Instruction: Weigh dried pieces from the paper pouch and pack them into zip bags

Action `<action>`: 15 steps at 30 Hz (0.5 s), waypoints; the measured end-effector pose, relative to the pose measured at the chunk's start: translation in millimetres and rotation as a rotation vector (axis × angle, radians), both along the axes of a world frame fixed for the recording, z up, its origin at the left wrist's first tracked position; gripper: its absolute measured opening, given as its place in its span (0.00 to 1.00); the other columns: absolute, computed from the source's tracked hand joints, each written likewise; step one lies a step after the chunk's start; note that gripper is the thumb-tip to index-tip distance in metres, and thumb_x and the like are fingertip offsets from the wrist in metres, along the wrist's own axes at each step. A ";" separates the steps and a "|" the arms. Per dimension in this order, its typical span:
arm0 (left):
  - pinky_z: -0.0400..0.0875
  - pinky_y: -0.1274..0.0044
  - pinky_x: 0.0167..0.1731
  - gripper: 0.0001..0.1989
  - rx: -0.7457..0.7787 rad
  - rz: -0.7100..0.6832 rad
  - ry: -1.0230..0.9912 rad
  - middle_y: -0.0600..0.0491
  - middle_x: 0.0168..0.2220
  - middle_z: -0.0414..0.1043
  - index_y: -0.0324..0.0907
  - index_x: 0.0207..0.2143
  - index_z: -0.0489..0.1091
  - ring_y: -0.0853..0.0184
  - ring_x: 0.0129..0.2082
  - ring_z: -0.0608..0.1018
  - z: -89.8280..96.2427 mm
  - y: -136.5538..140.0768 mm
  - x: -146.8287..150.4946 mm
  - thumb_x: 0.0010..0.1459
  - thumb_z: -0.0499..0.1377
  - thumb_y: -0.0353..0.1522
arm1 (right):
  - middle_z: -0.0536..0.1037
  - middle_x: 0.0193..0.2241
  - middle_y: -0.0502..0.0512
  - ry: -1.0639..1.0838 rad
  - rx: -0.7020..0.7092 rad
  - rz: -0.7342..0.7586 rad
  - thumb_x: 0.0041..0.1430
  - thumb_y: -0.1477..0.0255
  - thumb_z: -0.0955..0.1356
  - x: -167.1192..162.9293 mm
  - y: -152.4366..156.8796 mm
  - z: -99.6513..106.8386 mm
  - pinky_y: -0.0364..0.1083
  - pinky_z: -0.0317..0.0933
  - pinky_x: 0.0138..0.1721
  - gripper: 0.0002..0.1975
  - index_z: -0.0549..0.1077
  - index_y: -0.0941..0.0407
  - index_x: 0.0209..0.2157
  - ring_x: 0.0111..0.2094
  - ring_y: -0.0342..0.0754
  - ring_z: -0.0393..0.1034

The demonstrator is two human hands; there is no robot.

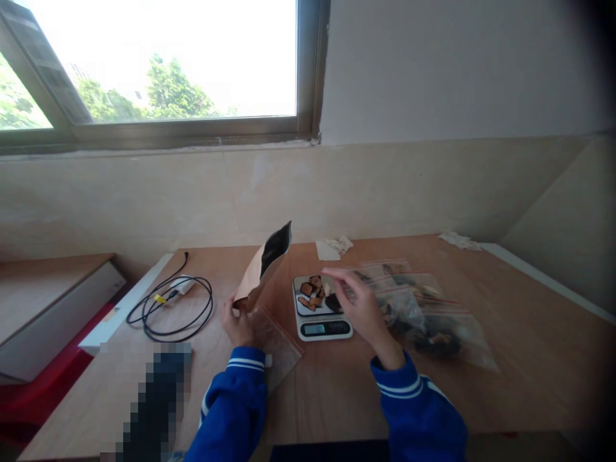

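My left hand (237, 326) is closed on the lower end of a brown kraft paper pouch (254, 277). The pouch tilts up to the right, its dark-lined mouth gaping. Beneath that hand lies a clear zip bag with a red seal line (282, 351). A white kitchen scale (302, 327) with a lit display stands between my hands. Brown dried slices (308, 290) lie on its plate, with a dark piece (333, 303) at the right. Over the plate's right side hovers my right hand (364, 313), fingers stretched to the left and thumb apart, no held thing visible.
Several clear zip bags (462, 321) with dried pieces overlap right of the scale. A coiled black cable (210, 308) with a white adapter (183, 284) lies at left, near a blurred dark object (156, 404). Crumpled white paper (341, 245) sits behind the scale, by the wall.
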State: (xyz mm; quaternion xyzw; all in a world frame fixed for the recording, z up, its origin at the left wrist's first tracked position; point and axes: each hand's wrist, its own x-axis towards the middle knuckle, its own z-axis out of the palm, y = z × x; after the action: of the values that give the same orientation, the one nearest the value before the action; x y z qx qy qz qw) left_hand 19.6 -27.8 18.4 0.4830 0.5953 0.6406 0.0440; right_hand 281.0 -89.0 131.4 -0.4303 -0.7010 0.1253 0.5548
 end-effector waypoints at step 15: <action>0.65 0.66 0.52 0.14 0.245 -0.107 0.208 0.47 0.44 0.73 0.42 0.44 0.73 0.60 0.48 0.73 16.2 -16.5 9.0 0.58 0.54 0.33 | 0.76 0.33 0.50 0.105 -0.009 0.158 0.61 0.74 0.64 -25.2 -34.0 25.9 0.42 0.66 0.38 0.05 0.66 0.52 0.40 0.37 0.44 0.73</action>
State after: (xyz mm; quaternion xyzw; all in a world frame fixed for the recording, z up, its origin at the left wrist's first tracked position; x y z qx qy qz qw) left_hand 28.7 -44.2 34.6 0.5796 0.4876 0.6515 -0.0430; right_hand 255.8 -123.1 157.3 -0.3690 -0.7020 0.1941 0.5774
